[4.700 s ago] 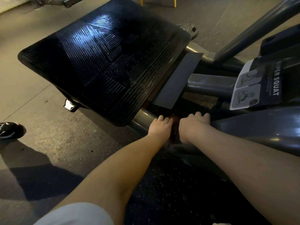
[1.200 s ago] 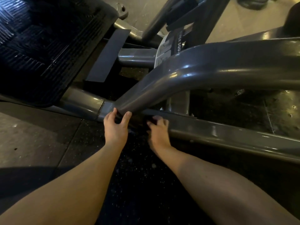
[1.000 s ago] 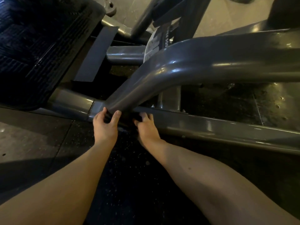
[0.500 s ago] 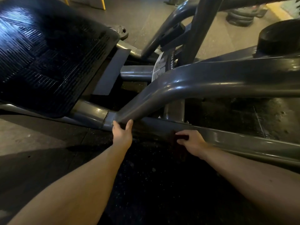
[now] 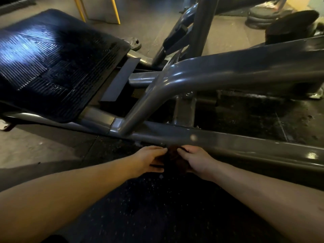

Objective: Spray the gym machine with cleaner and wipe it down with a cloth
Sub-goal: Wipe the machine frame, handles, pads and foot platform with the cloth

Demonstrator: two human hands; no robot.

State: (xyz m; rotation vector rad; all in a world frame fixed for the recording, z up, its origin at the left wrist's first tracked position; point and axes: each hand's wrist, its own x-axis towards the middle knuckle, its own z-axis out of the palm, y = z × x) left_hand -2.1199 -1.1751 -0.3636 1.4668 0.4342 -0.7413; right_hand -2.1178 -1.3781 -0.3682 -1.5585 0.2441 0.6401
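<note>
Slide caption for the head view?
Left hand and right hand hold a dark cloth by the machine's lower frame rail.

The broad black rubber footplate (image 5: 57,67) carries fine parallel ridges set in angled blocks, each block's lines running a different way, with a blue-white sheen across its left half. The dark grey glossy steel-tube machine frame (image 5: 228,71) is one plain colour, broken only by pale streaks of reflected light. A flat matte grey strip (image 5: 121,81) is a lighter, duller grey than the tubes. The small crumpled dark reddish-brown cloth (image 5: 175,160) shows no pattern in the dim light. The black rubber floor mat (image 5: 149,199) is speckled with white flecks; the bare concrete floor (image 5: 35,151) is mottled grey-beige. Two thin slanted metal legs (image 5: 115,9) are yellow
</note>
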